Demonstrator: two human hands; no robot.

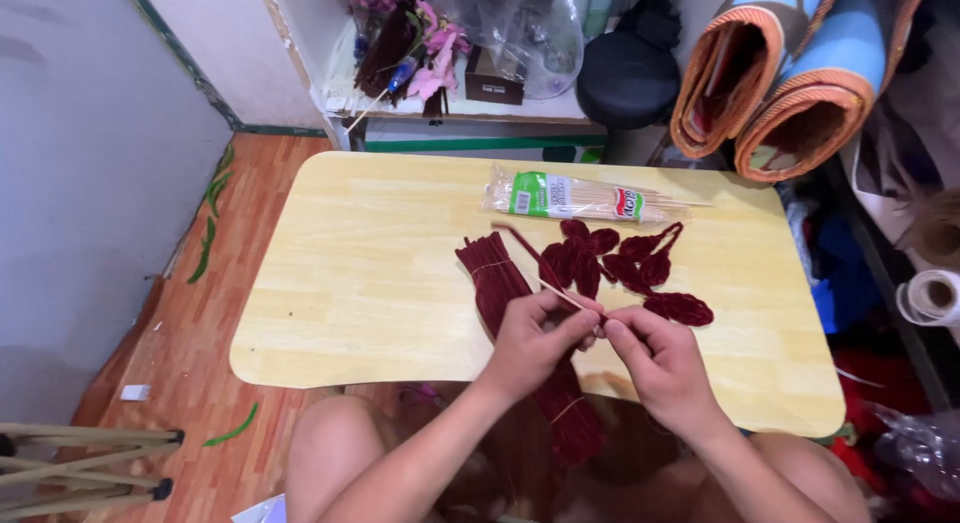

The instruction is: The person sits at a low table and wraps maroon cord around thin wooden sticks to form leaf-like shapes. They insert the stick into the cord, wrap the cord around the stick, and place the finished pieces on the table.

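Both hands pinch shut on thin wooden skewer (pixel 565 295) w/ maroon pipe cleaner (pixel 525 245), over bench (pixel 370 283): left hand (pixel 535 338), right hand (pixel 655 358). Skewer looks stiff, snappable; pipe cleaner soft, bendy. Hold near wrap.

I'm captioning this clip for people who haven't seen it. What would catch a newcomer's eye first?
The two bare hands, left hand and right hand, meet at the near edge of the pale wooden table, pinching a thin wooden stick. Just beyond lie dark red fuzzy wire petals and a bundle of dark red fuzzy wires; behind them, a clear packet of wooden skewers.
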